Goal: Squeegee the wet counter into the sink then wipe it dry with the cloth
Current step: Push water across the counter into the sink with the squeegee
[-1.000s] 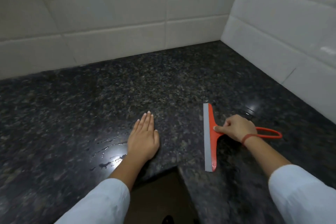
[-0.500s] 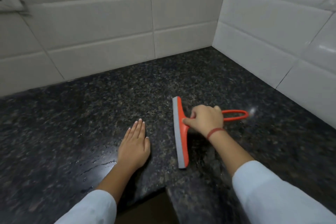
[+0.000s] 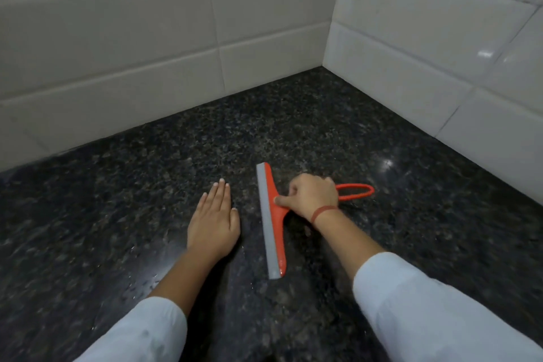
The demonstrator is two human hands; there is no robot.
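At about nine o'clock from the middle of my view, the dark speckled granite counter (image 3: 97,214) carries small beads and streaks of water (image 3: 147,279), lying just to the left of my left forearm. My left hand (image 3: 214,222) lies flat on the counter, palm down, fingers together and pointing toward twelve o'clock; its grip is loose and holds nothing. Just beside it, at three o'clock from that hand and not touching it, lies the orange squeegee (image 3: 274,214). Its grey rubber blade (image 3: 266,223) rests along the counter, running from twelve o'clock down to six. My right hand (image 3: 311,195) has its grip closed around the squeegee's handle, thumb pressed against the neck where handle meets head. A red thread band (image 3: 323,211) sits on that wrist. The handle's open loop (image 3: 357,191) sticks out past my knuckles toward three o'clock. White tiled walls (image 3: 411,38) meet in a corner at twelve to one o'clock. Both my sleeves (image 3: 426,308) are white.
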